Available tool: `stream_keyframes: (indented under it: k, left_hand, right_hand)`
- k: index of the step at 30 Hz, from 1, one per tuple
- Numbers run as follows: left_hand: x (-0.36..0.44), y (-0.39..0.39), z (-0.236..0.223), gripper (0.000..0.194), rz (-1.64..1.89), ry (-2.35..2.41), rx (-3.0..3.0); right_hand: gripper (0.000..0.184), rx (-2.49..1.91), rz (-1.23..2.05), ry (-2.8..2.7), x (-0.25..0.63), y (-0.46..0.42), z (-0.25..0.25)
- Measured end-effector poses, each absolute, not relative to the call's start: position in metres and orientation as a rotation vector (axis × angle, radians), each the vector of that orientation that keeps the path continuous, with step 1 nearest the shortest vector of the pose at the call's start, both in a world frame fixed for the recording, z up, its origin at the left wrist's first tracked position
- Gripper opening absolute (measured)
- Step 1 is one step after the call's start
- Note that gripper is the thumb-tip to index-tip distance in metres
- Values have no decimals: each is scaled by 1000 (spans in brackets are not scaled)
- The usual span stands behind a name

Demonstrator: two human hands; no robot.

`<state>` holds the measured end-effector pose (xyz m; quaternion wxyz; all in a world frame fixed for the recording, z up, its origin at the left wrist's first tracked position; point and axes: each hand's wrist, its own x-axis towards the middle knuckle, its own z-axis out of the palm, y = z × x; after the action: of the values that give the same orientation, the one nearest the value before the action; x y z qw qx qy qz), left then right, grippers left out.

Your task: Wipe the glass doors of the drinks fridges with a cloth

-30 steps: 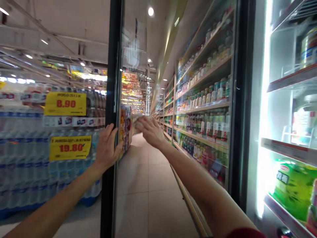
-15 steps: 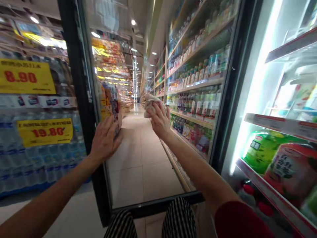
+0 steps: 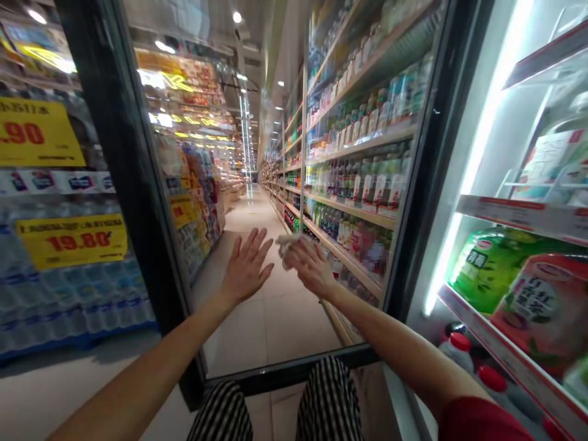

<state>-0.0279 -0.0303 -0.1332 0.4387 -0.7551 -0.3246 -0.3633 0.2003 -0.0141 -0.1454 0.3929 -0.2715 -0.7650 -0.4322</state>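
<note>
From my remote post I see my left hand (image 3: 248, 266), fingers spread, before the glass door (image 3: 239, 337); whether it touches, I cannot tell. Just right of it, my right hand (image 3: 312, 264) grips a pale, blurred cloth (image 3: 286, 248). Drink bottles (image 3: 480, 266) stand at the near right.
</note>
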Motion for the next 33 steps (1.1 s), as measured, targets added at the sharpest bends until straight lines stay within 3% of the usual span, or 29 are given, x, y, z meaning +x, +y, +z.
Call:
stream_keyframes:
  k: [2,7,13,18,24,30,33]
  left_hand:
    - [-24,-28,-137,58,-897,-819,-1880]
    - [-18,-22,-146,59,-894,-826,-1896]
    - [-8,-22,-150,57,-901,-814,-1909]
    - [-2,-24,-153,56,-895,-867,-1918]
    - [8,-25,-169,56,-810,-813,-2009]
    - [12,-22,-183,55,-817,-803,-2011]
    - [14,-22,-184,54,-835,-824,-2002]
  right_hand:
    - [34,-595,-1170,-1987,212,-14,-159]
    - [41,-943,-992,-1452,236,-8,-139]
    - [37,-682,-1135,-1978,236,-17,-172]
    - [41,-1015,-965,-1438,244,-14,-160]
    - [43,-828,-1035,-1959,240,-23,-196]
    - [43,-1082,-916,-1393,255,-15,-171]
    - [42,-975,-1005,-1651,251,-21,-192]
